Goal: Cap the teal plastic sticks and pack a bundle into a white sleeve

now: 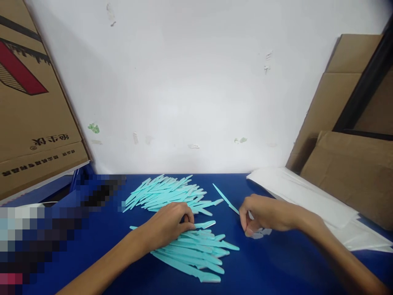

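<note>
Two piles of slim turquoise eyebrow razors lie on the blue table, a larger far pile (166,192) and a nearer pile (196,250). My left hand (172,223) is over the nearer pile, thumb and fingers closed on one eyebrow razor (205,224) whose end sticks out to the right. At the right, my right hand (256,215) pinches at a few small clear plastic pieces (262,232); the fingers hide most of what they grip. A single razor (225,198) lies slanted, its lower end reaching the right fingers.
White sheets or bags (307,196) lie at the right, in front of cardboard (353,176). A large printed carton (37,102) stands at the left. The white wall (196,90) closes off the table's back edge. The lower left is blurred by blocks.
</note>
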`<state>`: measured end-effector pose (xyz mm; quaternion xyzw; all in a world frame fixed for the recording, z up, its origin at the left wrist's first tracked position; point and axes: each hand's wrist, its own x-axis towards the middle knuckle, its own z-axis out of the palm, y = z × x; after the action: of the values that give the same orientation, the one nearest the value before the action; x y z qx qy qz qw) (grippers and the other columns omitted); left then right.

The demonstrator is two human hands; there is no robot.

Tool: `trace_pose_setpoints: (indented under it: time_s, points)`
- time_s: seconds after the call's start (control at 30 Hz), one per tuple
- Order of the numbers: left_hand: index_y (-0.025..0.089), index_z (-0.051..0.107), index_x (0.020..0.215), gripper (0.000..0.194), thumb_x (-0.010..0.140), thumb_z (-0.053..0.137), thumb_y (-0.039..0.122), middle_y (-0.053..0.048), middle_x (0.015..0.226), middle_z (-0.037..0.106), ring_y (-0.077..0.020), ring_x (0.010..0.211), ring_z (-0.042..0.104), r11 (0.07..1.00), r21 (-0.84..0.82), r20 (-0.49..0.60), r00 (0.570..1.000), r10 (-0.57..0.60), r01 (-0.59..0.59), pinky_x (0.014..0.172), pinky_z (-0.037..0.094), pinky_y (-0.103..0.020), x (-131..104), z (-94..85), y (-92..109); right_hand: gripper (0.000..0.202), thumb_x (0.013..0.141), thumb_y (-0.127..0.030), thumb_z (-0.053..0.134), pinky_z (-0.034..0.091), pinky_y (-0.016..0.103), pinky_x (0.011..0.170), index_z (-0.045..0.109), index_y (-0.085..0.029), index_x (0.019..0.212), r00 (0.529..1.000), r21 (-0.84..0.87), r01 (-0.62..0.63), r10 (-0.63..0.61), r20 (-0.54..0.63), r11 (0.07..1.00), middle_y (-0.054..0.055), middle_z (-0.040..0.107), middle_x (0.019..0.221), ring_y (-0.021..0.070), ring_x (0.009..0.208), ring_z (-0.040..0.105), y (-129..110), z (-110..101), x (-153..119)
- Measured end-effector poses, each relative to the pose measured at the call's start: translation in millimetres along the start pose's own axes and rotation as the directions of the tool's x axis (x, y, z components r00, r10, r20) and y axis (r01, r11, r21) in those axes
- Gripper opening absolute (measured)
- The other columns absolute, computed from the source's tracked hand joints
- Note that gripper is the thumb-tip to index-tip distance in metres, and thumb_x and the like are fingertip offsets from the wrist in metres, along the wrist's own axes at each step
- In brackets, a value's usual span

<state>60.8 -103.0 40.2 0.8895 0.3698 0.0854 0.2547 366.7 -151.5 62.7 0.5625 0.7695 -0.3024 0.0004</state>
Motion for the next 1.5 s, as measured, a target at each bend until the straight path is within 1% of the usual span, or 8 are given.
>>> trace_pose_setpoints:
  time_s: [0.13, 0.3, 0.5, 0.73, 0.93, 1.07, 1.23, 1.5]
  points:
    - [0.021, 0.064, 0.085, 0.018, 0.095, 0.057, 0.035, -0.001, 0.089, 0.064, -0.0166, 0.078, 0.056, 0.995, 0.089, -0.062, 0.997, 0.04, -0.034, 0.061, 0.038, -0.025, -2, 0.8, -1, 0.009, 0.076, -0.029, 0.07, 0.045, 0.025, 0.06, 0.077, -0.024, 0.079, 0.995, -0.019, 0.066, -0.068, -0.074, 0.998, 0.001, 0.077, 0.079, 0.0184, 0.074, 0.069, -4, 2, 0]
    - [0.02, 0.059, 0.09, 0.015, 0.098, 0.052, 0.031, -0.002, 0.087, 0.065, -0.0179, 0.078, 0.059, 0.975, 0.188, -0.171, 0.973, 0.152, -0.12, 0.063, 0.039, -0.027, 1, 3.7, -8, 0.018, 0.087, -0.038, 0.063, 0.046, 0.029, 0.064, 0.074, -0.026, 0.081, 0.936, -0.055, 0.222, -0.229, -0.267, 0.973, 0.002, 0.076, 0.087, 0.0207, 0.077, 0.067, -14, 4, 6]
    - [0.022, 0.057, 0.1, 0.015, 0.102, 0.044, 0.03, -0.001, 0.08, 0.061, -0.0171, 0.071, 0.055, 0.935, 0.321, -0.272, 0.93, 0.246, -0.153, 0.059, 0.036, -0.026, 3, 6.6, -11, 0.023, 0.101, -0.038, 0.044, 0.039, 0.026, 0.061, 0.062, -0.026, 0.094, 0.91, -0.084, 0.207, -0.223, -0.349, 0.975, -0.002, 0.07, 0.077, 0.0157, 0.068, 0.062, -27, 11, 13]
    - [0.023, 0.056, 0.106, 0.019, 0.104, 0.038, 0.026, -0.002, 0.097, 0.065, -0.018, 0.084, 0.059, 0.948, 0.264, -0.33, 0.907, 0.261, -0.177, 0.068, 0.041, -0.028, 4, 6.2, -12, 0.024, 0.103, -0.033, 0.038, 0.041, 0.029, 0.068, 0.052, -0.029, 0.122, 0.855, -0.135, 0.23, -0.266, -0.446, 0.964, 0.001, 0.07, 0.09, 0.0184, 0.08, 0.062, -33, 19, 20]
    - [0.023, 0.056, 0.109, 0.023, 0.104, 0.036, 0.031, -0.001, 0.094, 0.066, -0.0161, 0.07, 0.058, 0.964, 0.223, -0.342, 0.914, 0.217, -0.146, 0.065, 0.041, -0.029, 1, 4.9, -8, 0.041, 0.1, -0.028, 0.041, 0.05, 0.033, 0.073, 0.04, -0.03, 0.141, 0.842, -0.067, 0.301, -0.298, -0.45, 0.951, 0.005, 0.067, 0.101, 0.0189, 0.086, 0.063, -28, 22, 23]
    - [0.023, 0.057, 0.116, 0.023, 0.103, 0.042, 0.034, -0.003, 0.104, 0.067, -0.017, 0.073, 0.062, 0.961, 0.239, -0.351, 0.911, 0.216, -0.136, 0.067, 0.043, -0.03, 1, 5.8, -8, 0.042, 0.098, -0.029, 0.049, 0.052, 0.034, 0.081, 0.045, -0.031, 0.139, 0.812, -0.043, 0.316, -0.294, -0.505, 0.948, 0.003, 0.069, 0.103, 0.0194, 0.093, 0.065, -28, 23, 26]
    - [0.022, 0.063, 0.106, 0.027, 0.105, 0.037, 0.028, -0.002, 0.095, 0.068, -0.0181, 0.083, 0.064, 0.939, 0.287, -0.335, 0.898, 0.284, -0.189, 0.07, 0.044, -0.029, 5, 6.4, -11, 0.032, 0.097, -0.037, 0.053, 0.054, 0.034, 0.082, 0.058, -0.029, 0.128, 0.77, -0.033, 0.325, -0.285, -0.571, 0.945, 0.004, 0.073, 0.101, 0.0204, 0.093, 0.069, -27, 24, 29]
    - [0.02, 0.065, 0.107, 0.029, 0.105, 0.037, 0.028, -0.004, 0.092, 0.07, -0.0176, 0.082, 0.065, 0.913, 0.33, -0.321, 0.882, 0.346, -0.238, 0.07, 0.046, -0.027, 5, 7.3, -13, 0.024, 0.099, -0.039, 0.052, 0.053, 0.029, 0.081, 0.068, -0.026, 0.111, 0.706, -0.112, 0.415, -0.397, -0.586, 0.903, 0.002, 0.075, 0.104, 0.0186, 0.091, 0.071, -30, 27, 30]
